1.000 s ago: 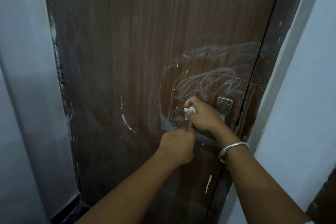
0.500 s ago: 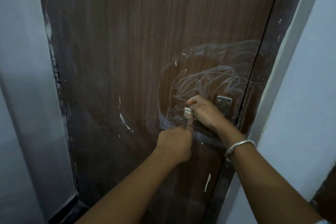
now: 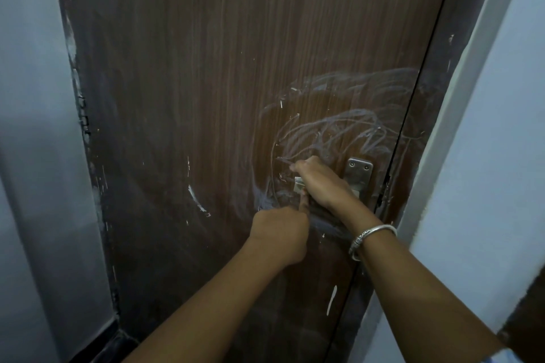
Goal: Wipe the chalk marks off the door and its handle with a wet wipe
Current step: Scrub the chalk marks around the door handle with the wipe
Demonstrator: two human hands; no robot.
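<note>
A brown wooden door (image 3: 206, 82) fills the view, with white chalk scribbles (image 3: 339, 127) above its handle. The metal handle plate (image 3: 359, 172) shows at the door's right edge; the lever itself is hidden under my right hand (image 3: 321, 183). That hand grips the lever with the white wet wipe (image 3: 299, 184) wrapped in it, only a small corner showing. My left hand (image 3: 280, 234) is curled just below, its index finger stretched up to touch the wipe.
Pale walls (image 3: 32, 127) flank the door on the left and right. The dark door frame (image 3: 436, 97) runs along the right edge. Isolated white streaks mark the door at the lower left (image 3: 196, 200) and bottom (image 3: 331, 299).
My left index finger has stretched up to the wipe. The bunched wipe has been tucked further into my right hand, so less of it shows. The view has shifted slightly.
</note>
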